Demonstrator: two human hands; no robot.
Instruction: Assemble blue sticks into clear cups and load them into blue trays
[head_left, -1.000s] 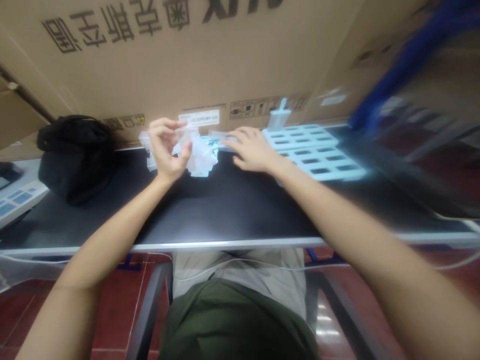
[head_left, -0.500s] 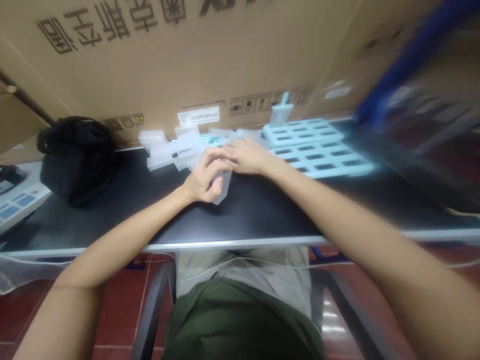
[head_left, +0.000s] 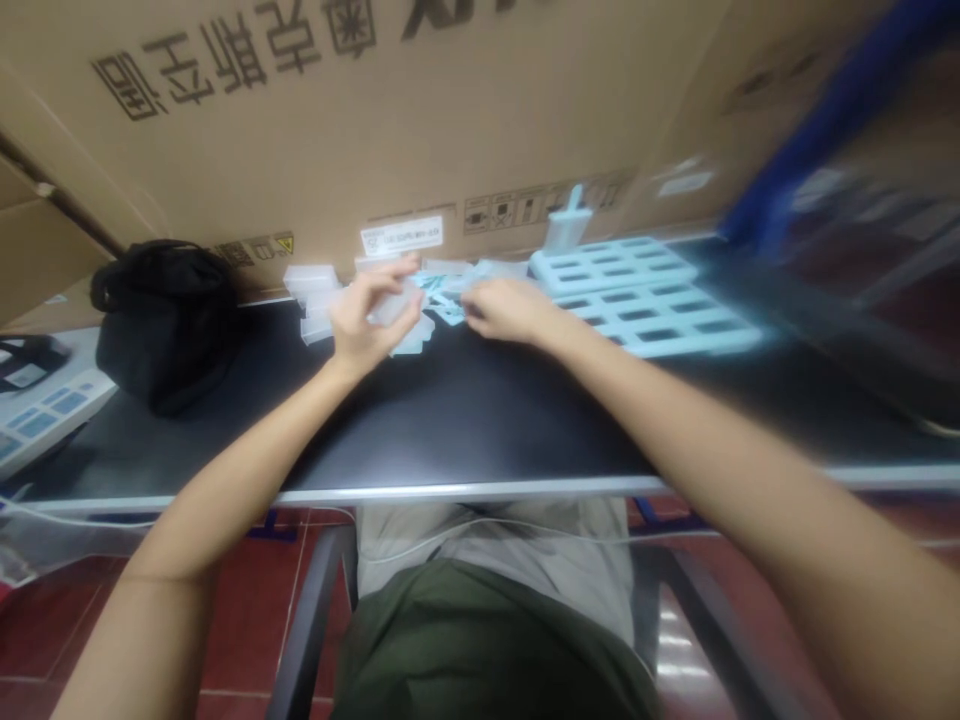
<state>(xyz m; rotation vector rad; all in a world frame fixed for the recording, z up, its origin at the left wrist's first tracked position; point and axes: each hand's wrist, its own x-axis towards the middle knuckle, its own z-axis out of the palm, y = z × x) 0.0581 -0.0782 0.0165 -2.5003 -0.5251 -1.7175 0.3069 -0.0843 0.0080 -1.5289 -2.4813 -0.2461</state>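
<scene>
My left hand (head_left: 369,318) hovers over a pile of frosted clear ice-pop mould cups (head_left: 321,300), its thumb and fingers apart. A translucent cup shows between those fingers, though I cannot tell whether they touch it. My right hand (head_left: 504,308) is to the right, its fingers curled down beside a scatter of light blue ice-pop sticks (head_left: 448,308). What its fingertips hold, if anything, is hidden. Behind that hand lie more translucent pieces (head_left: 499,269).
Two light blue slotted trays (head_left: 679,313) lie at the right; a cup with a blue stick (head_left: 568,225) stands behind them. A black bag (head_left: 165,325) and a white power strip (head_left: 56,410) sit left. A large cardboard box (head_left: 480,120) rises behind the black table (head_left: 465,430).
My left hand has moved left, away from my right hand, and its fingers have spread. The clear cup between the hands no longer shows there. The blue sticks are more visible.
</scene>
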